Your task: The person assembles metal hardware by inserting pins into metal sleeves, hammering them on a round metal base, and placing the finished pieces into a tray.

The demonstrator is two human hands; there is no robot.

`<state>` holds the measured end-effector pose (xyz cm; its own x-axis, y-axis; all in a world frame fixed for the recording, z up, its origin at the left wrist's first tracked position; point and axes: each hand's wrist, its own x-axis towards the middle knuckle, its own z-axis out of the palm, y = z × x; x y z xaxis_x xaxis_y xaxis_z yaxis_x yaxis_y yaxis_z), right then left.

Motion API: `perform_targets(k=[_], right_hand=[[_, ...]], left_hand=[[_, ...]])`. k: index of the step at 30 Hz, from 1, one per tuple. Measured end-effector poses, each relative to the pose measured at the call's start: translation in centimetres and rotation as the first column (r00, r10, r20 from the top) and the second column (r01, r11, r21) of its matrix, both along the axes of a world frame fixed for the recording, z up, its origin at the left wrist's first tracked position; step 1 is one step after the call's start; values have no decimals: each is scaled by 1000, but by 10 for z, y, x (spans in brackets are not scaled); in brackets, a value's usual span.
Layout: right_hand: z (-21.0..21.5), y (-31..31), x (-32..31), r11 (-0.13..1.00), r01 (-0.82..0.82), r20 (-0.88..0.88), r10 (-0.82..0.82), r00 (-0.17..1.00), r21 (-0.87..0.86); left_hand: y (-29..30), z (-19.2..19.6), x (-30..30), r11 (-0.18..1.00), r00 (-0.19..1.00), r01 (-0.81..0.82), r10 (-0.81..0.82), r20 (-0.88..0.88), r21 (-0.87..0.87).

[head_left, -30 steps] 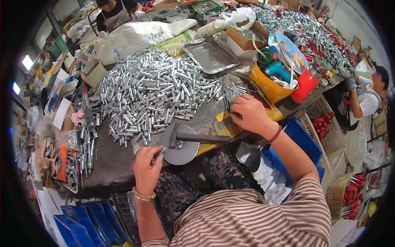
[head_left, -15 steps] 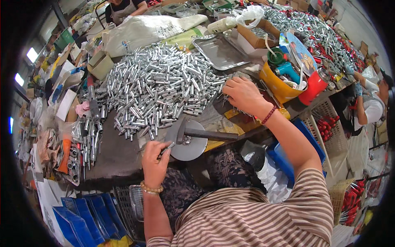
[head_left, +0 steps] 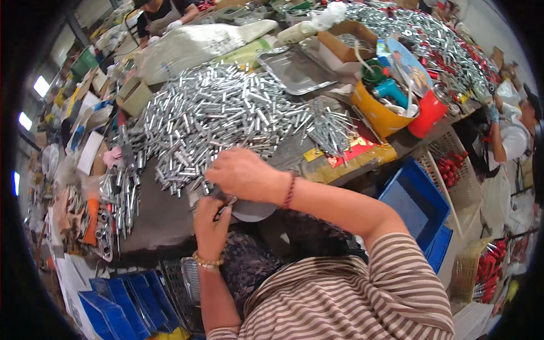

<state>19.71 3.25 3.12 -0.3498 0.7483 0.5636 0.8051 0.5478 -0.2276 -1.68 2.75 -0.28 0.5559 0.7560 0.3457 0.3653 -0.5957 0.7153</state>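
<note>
My left hand point(head_left: 211, 225), with a beaded bracelet at the wrist, is closed at the table's front edge. Its thumb and fingers pinch a short metal tube point(head_left: 231, 201). Right above it my right hand point(head_left: 245, 174) reaches across with bent fingers that come close to the tube; what they hold, if anything, is hidden. Under the right wrist part of a round grey metal disc point(head_left: 255, 211) shows, and the hammer is hidden. A large heap of short silver tubes point(head_left: 209, 122) lies just beyond my hands. A smaller pile of thin metal rods point(head_left: 331, 127) is to its right.
At the right stand a yellow tub point(head_left: 378, 113) of tools and a red flask point(head_left: 429, 115). A metal tray point(head_left: 300, 71) lies behind the heap. Sockets and long tools point(head_left: 122, 195) crowd the left. Blue bins point(head_left: 416, 195) sit low right. Other people work at the far side and right.
My right hand has come left from the pile of thin rods to my left hand, now covering the disc and hammer. My left hand has stayed almost in place.
</note>
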Motion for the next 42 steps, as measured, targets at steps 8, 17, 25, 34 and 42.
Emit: perform_targets(k=[8, 17, 25, 34, 42], right_hand=[[-8, -36, 26, 983, 181, -94, -182, 979, -15], [-9, -80, 151, 833, 554, 209, -543, 813, 7], [-5, -55, 155, 941, 338, 546, -288, 787, 10], [21, -95, 50, 888, -61, -815, -388, 431, -456], [-2, -114, 31, 935, 162, -288, -258, 922, -316]], left_hand=[[-1, 2, 3, 999, 1000, -7, 8, 19, -35], [-5, 11, 7, 1000, 1000, -25, 25, 16, -15], [0, 7, 6, 999, 1000, -1, 0, 19, 42], [-8, 7, 9, 1000, 999, -15, 14, 42, 19], [-22, 15, 9, 1000, 1000, -4, 4, -17, -3]])
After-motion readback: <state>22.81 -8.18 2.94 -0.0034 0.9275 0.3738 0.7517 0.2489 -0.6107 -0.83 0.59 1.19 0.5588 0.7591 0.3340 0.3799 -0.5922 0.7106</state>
